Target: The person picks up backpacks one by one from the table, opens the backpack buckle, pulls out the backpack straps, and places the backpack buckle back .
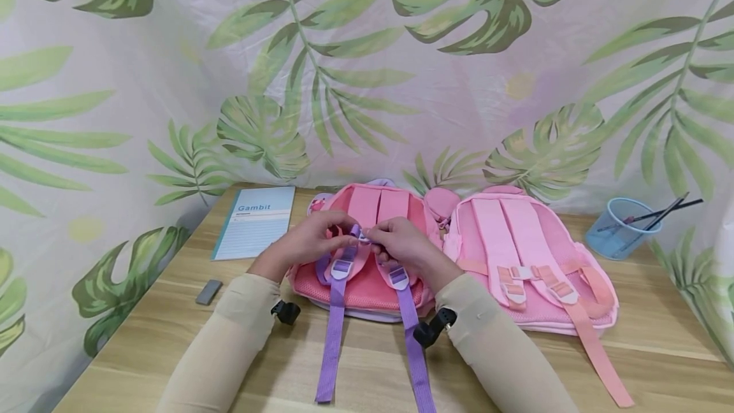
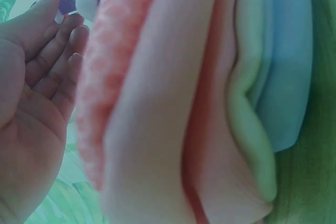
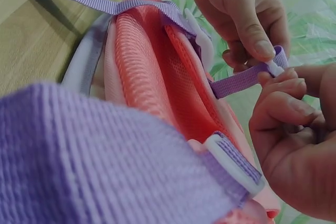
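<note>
A coral-pink backpack [image 1: 367,292] lies with its shoulder straps facing up, two long purple webbing tails hanging toward me. Above it, my left hand [image 1: 309,234] pinches a short purple chest strap [image 3: 239,84] by its white buckle [image 3: 274,68] between thumb and fingers. From the other side my right hand [image 1: 404,244] grips at the same buckle, its fingers curled in. White strap adjusters [image 1: 341,269] sit below both hands. In the left wrist view, the backpack's padded edge [image 2: 157,103] fills the middle, beside my left palm [image 2: 37,87].
A lighter pink backpack [image 1: 550,241], its chest buckle joined, lies to the right. At far right stands a blue mesh cup [image 1: 610,244] with pens. On the left are a light-blue notebook [image 1: 252,228] and a small grey block [image 1: 209,292]. Leaf-print cloth [image 1: 355,81] hangs behind the table.
</note>
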`<state>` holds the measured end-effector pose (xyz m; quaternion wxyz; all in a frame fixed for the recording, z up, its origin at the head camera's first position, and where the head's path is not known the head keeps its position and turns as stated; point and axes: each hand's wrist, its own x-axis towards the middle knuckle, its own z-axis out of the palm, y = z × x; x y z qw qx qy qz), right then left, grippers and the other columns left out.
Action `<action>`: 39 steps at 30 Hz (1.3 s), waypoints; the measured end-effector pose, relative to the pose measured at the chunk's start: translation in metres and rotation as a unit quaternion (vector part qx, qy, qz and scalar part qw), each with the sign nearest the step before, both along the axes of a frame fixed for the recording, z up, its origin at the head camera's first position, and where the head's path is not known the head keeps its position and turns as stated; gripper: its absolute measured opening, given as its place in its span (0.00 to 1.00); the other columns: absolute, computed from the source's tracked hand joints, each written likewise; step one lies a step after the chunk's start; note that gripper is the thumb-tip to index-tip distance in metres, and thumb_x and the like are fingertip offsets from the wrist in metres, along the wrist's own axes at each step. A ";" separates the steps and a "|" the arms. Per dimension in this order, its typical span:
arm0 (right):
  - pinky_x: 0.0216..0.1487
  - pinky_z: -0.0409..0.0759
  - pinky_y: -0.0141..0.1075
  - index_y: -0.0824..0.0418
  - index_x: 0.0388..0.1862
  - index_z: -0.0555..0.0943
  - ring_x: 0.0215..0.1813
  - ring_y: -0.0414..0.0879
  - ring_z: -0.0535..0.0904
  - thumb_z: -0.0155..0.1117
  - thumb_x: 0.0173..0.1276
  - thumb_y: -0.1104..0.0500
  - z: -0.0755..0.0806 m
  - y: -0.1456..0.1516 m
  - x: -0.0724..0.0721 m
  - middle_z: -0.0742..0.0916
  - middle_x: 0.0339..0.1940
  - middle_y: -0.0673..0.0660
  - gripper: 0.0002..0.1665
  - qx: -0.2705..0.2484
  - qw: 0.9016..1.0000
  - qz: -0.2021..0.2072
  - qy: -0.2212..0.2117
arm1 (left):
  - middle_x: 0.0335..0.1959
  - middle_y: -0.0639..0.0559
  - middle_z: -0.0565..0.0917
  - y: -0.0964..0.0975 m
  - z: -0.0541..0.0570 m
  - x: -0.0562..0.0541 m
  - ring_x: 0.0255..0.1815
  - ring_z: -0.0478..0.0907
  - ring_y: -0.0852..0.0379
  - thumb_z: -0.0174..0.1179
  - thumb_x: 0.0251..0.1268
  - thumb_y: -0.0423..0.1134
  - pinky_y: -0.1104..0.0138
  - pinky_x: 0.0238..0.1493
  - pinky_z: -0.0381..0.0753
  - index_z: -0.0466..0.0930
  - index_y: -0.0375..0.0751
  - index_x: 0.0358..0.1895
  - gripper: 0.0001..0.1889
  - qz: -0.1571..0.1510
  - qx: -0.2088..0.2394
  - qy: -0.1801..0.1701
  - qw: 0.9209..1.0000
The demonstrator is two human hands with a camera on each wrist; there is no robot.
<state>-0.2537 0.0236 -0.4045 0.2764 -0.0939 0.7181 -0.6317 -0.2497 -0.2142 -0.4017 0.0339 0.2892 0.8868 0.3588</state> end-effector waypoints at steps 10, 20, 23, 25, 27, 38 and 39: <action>0.21 0.65 0.29 0.66 0.39 0.82 0.20 0.39 0.67 0.58 0.86 0.59 -0.002 -0.001 0.000 0.76 0.21 0.51 0.14 -0.031 0.999 -0.018 -0.024 | 0.41 0.55 0.85 0.000 -0.009 -0.004 0.41 0.78 0.56 0.75 0.70 0.42 0.64 0.46 0.80 0.86 0.48 0.52 0.12 -0.009 -0.020 -0.020 1.000; 0.22 0.65 0.29 0.66 0.38 0.82 0.20 0.39 0.66 0.56 0.86 0.60 -0.003 -0.001 0.000 0.76 0.21 0.51 0.15 -0.047 0.998 -0.018 -0.041 | 0.38 0.57 0.83 0.002 -0.017 -0.010 0.40 0.76 0.60 0.75 0.69 0.43 0.66 0.47 0.78 0.85 0.49 0.39 0.08 -0.030 -0.062 -0.032 0.997; 0.21 0.64 0.29 0.66 0.39 0.81 0.20 0.39 0.65 0.56 0.86 0.60 -0.002 0.000 0.001 0.75 0.21 0.51 0.14 -0.053 0.997 -0.018 -0.045 | 0.40 0.56 0.85 0.002 -0.017 -0.010 0.41 0.78 0.61 0.75 0.70 0.41 0.66 0.49 0.82 0.87 0.47 0.41 0.05 -0.040 -0.065 -0.033 0.997; 0.21 0.63 0.29 0.65 0.39 0.81 0.20 0.38 0.65 0.55 0.86 0.60 0.000 0.000 0.001 0.75 0.21 0.50 0.14 -0.057 0.997 -0.018 -0.047 | 0.42 0.55 0.87 0.002 -0.017 -0.010 0.42 0.79 0.62 0.74 0.71 0.40 0.65 0.51 0.83 0.89 0.46 0.43 0.05 -0.042 -0.068 -0.036 0.996; 0.20 0.61 0.29 0.65 0.41 0.80 0.19 0.38 0.65 0.55 0.86 0.61 0.001 0.001 0.002 0.75 0.21 0.50 0.13 -0.063 0.997 -0.018 -0.051 | 0.43 0.56 0.87 0.002 -0.017 -0.010 0.43 0.80 0.62 0.74 0.71 0.41 0.64 0.53 0.84 0.90 0.46 0.46 0.06 -0.042 -0.075 -0.039 0.996; 0.20 0.60 0.28 0.61 0.34 0.79 0.19 0.38 0.62 0.52 0.86 0.63 0.005 0.005 0.004 0.73 0.21 0.49 0.16 -0.113 0.992 -0.019 -0.056 | 0.42 0.56 0.87 0.005 -0.024 -0.010 0.42 0.79 0.64 0.73 0.72 0.42 0.66 0.52 0.83 0.91 0.44 0.48 0.08 -0.058 -0.102 -0.019 0.993; 0.19 0.60 0.28 0.61 0.34 0.79 0.19 0.38 0.62 0.52 0.86 0.63 0.005 0.006 0.004 0.73 0.21 0.49 0.16 -0.119 0.991 -0.019 -0.052 | 0.41 0.55 0.86 0.006 -0.023 -0.010 0.41 0.78 0.64 0.73 0.72 0.42 0.66 0.52 0.83 0.91 0.44 0.47 0.08 -0.059 -0.105 -0.016 0.993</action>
